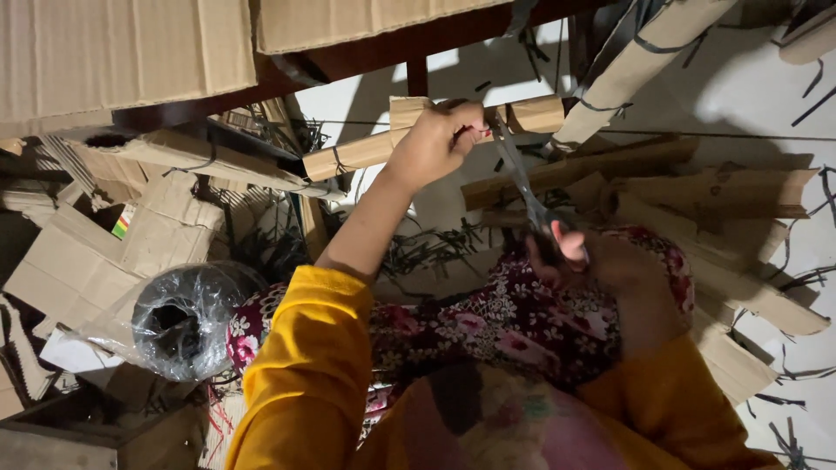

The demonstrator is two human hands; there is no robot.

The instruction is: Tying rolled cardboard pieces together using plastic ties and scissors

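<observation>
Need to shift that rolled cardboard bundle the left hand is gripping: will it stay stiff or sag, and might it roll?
The rolled cardboard bundle looks fairly stiff: it juts out straight from the left hand without drooping. Probably light, since one hand holds it up while the right hand works the scissors. Being tube-shaped, it may roll on the floor; the dark strap may keep it from unrolling.

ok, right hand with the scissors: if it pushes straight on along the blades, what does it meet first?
The right hand aims the grey metal scissors up toward the rolled brown cardboard bundle held by the left hand. First contact is probably the bundle's dark strap beside those fingers; depth is unclear.
</observation>
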